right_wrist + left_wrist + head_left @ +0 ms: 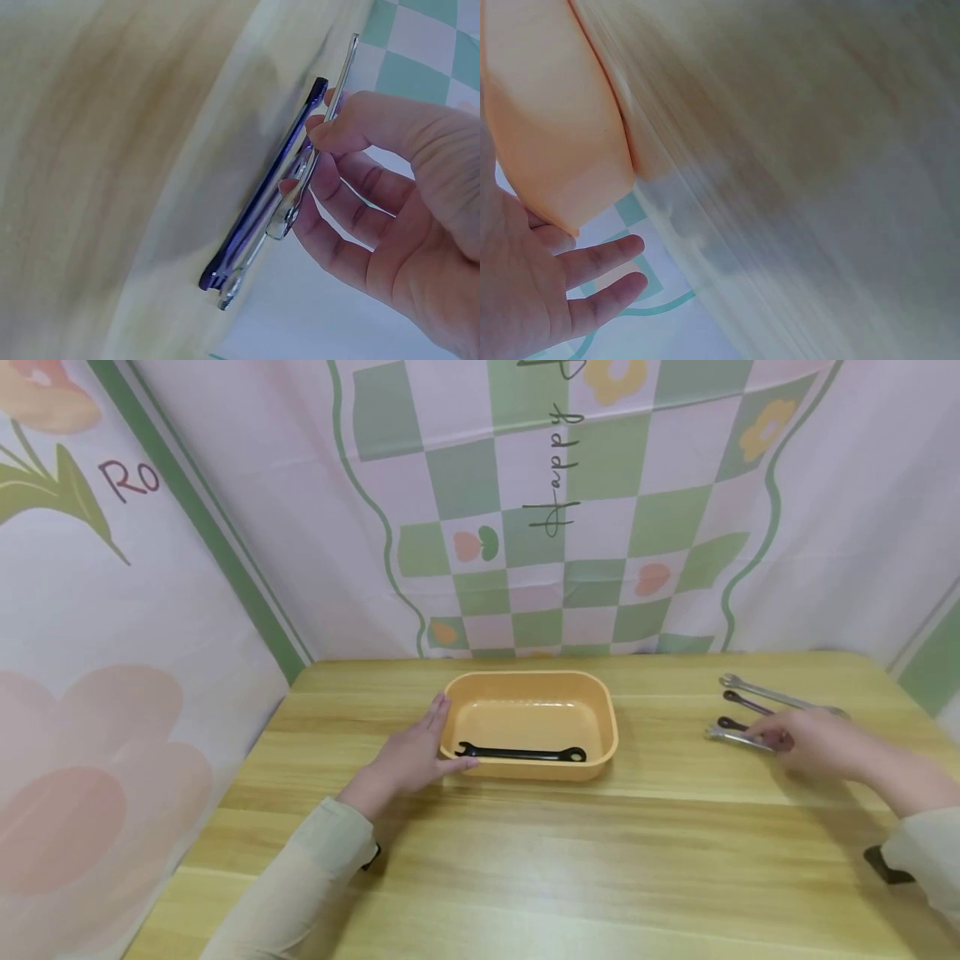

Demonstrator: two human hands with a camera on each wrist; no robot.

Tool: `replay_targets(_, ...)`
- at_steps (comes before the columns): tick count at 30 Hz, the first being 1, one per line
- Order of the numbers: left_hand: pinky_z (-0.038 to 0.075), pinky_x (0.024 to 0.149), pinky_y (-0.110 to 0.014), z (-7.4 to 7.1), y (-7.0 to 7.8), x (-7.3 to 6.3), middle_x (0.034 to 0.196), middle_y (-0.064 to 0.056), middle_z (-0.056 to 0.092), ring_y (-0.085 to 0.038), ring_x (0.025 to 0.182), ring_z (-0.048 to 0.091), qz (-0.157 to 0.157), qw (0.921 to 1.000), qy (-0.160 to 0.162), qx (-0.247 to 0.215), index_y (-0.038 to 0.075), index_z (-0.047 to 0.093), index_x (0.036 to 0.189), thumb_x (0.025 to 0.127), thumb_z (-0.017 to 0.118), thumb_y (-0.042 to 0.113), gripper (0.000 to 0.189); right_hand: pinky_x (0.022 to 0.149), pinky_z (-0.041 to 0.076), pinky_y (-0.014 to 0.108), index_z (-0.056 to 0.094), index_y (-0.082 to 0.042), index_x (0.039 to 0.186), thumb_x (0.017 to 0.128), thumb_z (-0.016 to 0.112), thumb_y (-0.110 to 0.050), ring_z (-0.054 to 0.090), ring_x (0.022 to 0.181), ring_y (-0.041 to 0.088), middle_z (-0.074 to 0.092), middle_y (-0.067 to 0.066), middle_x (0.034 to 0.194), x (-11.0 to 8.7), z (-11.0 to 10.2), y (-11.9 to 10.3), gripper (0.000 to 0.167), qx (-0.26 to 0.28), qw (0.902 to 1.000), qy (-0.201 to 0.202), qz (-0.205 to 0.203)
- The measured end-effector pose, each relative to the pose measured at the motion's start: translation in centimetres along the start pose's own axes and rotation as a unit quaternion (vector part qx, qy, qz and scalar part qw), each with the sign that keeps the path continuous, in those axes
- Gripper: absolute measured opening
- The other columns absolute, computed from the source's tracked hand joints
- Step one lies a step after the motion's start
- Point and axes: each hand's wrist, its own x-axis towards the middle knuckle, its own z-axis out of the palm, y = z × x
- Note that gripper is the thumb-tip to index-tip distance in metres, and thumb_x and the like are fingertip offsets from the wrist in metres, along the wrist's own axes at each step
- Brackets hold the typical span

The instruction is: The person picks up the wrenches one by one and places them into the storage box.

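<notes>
An orange-yellow plastic tray [540, 769] stands on the table with a black combination wrench [521, 754] lying inside along its near wall. My left hand [408, 756] rests at the tray's left end, thumb on the near rim and straight fingers along the side; two fingers extend past the tray [562, 127] in the left wrist view. At the right, my right hand [821, 741] pinches a silver wrench [345, 71] between thumb and fingers, tilted above other wrenches. Beneath it lie dark purple wrenches [262, 187], partly hidden by the hand.
A longer silver wrench [780, 695] lies behind the purple ones, farthest from me. The wooden table [525, 860] ends at a back edge against a printed checkered cloth [536, 585]. Another cloth with a flower print [90, 652] hangs at the left.
</notes>
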Motion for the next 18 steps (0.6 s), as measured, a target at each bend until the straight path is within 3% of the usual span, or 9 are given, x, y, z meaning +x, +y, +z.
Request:
replay_targets(4,0.048,0.050,-0.029,0.0,0.0,0.0,0.172,-0.011,-0.002,-0.023,0.082,0.063,0.000,1.0000,-0.002,0.000,0.007,-0.001,0.165,0.092,0.053,0.074,0.113,0.061,0.051,0.033,0.076,0.000,0.109,0.073,0.074,0.011,0.056,0.071,0.014,0.062,-0.007,0.081,0.1,-0.7,-0.2,0.038,-0.005,1.0000,-0.004,0.000)
replay_targets(8,0.048,0.052,-0.028,0.1,0.0,0.0,0.171,-0.010,-0.003,-0.028,0.094,0.066,0.001,1.0000,-0.001,-0.001,0.007,-0.001,0.165,0.092,0.053,0.075,0.113,0.067,0.056,0.040,0.075,0.001,0.109,0.071,0.074,0.014,0.061,0.077,0.018,0.065,-0.004,0.085,0.4,-1.3,-0.4,0.040,0.004,0.9999,-0.016,-0.005)
replay_targets(18,0.051,0.063,-0.029,0.1,0.0,0.0,0.171,-0.010,-0.003,-0.039,0.124,0.059,0.002,1.0000,0.001,-0.003,0.007,-0.001,0.165,0.092,0.054,0.074,0.113,0.064,0.051,0.033,0.077,-0.003,0.107,0.075,0.075,0.012,0.056,0.073,0.011,0.064,-0.008,0.081,1.0,-1.9,-2.0,0.035,-0.007,0.9995,-0.012,-0.029)
